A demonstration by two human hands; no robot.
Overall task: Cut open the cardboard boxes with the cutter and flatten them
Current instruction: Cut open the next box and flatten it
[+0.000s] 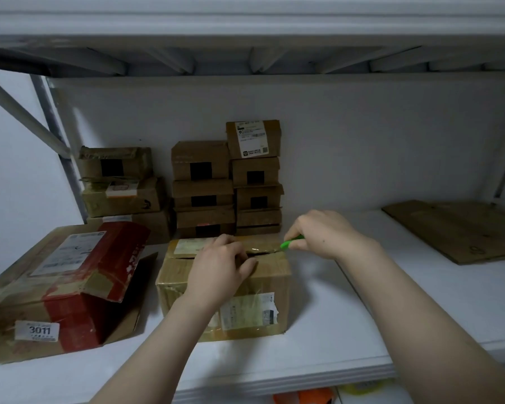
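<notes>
Cardboard boxes on one long white shelf (347,330). Largest, at lower left of the frame, a big box (56,301) with red tape and a "3011" sticker: flaps hanging open, walls upright, so opened but not flattened. At the right edge, flat cardboard (461,231) lying on the shelf, cut off by the frame; probably a finished piece, number of layers impossible to tell. Against the back wall, stacked boxes (204,188) in three piles, seemingly sealed and untouched.

In front of them, at frame centre, the middle box (263,275), the one under work: standing whole, a dark gap showing in the tape (263,248) along its top seam. Left hand (219,266) clamped over the top of this box, fingers curled at the seam, steadying it. Right hand (324,234) closed round a green cutter (292,242), tip at the tape near the box's right end. Hands apart, one on each side of the slit.

Judged early in the task: one piece flat, one box opened, one being cut, the piles left.

Blade too small to make out. Seam under the left hand hidden. Exact count in the piles unclear in the dim light.
</notes>
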